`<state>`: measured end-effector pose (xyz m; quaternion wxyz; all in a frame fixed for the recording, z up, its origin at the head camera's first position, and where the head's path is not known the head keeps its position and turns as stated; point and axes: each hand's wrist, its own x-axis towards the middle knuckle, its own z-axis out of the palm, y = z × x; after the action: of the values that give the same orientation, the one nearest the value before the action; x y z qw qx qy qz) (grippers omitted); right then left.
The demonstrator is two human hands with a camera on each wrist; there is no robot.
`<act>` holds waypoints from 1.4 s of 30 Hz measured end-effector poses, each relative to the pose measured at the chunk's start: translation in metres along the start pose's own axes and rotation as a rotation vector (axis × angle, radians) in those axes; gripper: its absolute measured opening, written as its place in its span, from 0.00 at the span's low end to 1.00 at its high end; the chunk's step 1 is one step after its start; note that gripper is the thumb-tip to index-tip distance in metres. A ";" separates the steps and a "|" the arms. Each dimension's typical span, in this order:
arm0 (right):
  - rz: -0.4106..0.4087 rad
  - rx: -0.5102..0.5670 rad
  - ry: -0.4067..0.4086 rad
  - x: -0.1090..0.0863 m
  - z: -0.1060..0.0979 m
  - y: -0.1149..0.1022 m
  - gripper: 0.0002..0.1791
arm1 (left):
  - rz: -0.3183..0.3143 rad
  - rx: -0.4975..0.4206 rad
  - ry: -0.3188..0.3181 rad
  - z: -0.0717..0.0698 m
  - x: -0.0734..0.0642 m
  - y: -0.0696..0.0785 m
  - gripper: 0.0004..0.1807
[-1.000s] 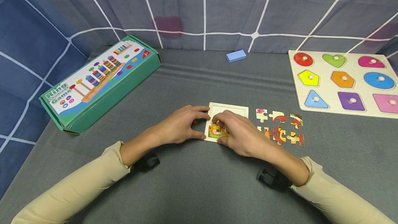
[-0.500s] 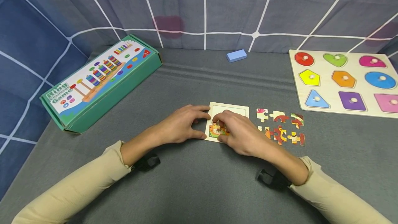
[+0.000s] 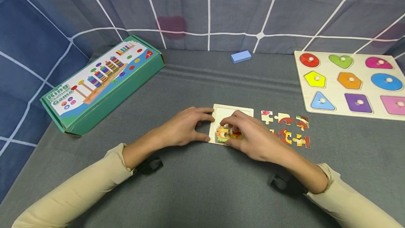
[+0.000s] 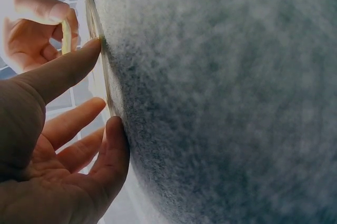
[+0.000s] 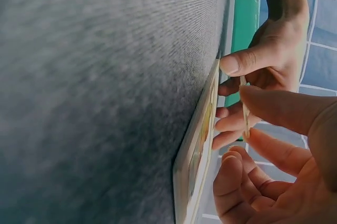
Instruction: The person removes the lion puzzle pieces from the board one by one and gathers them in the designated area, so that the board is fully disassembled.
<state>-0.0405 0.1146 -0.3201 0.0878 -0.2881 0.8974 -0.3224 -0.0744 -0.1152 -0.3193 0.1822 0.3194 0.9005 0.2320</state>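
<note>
A pale wooden puzzle tray (image 3: 216, 115) lies on the grey cloth, in front of both hands. The left hand (image 3: 186, 126) rests its thumb and fingertips against the tray's left edge, as the left wrist view also shows. Above the tray, the right hand (image 3: 253, 134) pinches a thin lion-face jigsaw piece (image 3: 222, 134) between thumb and index finger. From the side, in the right wrist view, this jigsaw piece (image 5: 245, 109) stands apart from the tray (image 5: 197, 161). More coloured picture shows in the tray, partly hidden by the right hand. Right of the tray lie several loose jigsaw pieces (image 3: 284, 136).
At the back left stands a green Ring Challenge Game box (image 3: 104, 83). A small blue block (image 3: 240, 57) lies near the back curtain. A wooden shape board (image 3: 332, 96) with knobbed coloured pieces lies at the right.
The right hand has lifted the lion-face jigsaw piece from the tray's lower left and shifted slightly right with it. The left hand has stayed at the tray's edge.
</note>
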 end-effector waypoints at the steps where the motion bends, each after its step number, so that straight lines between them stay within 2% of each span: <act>1: 0.001 0.008 0.004 -0.002 -0.001 0.001 0.20 | 0.000 0.001 -0.001 0.000 0.000 0.000 0.28; 15: 0.013 0.101 0.041 -0.027 -0.014 0.013 0.21 | -0.019 0.010 -0.011 0.000 0.000 0.001 0.28; 28: 0.063 0.128 0.074 -0.044 -0.022 0.018 0.22 | -0.014 0.011 -0.006 0.000 0.000 0.001 0.29; 42: 0.060 0.102 0.110 -0.068 -0.028 0.027 0.25 | -0.012 0.008 -0.008 0.001 0.001 0.000 0.28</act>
<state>-0.0067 0.1855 -0.3177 0.0625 -0.2381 0.8915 -0.3804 -0.0742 -0.1144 -0.3204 0.1860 0.3158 0.9026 0.2259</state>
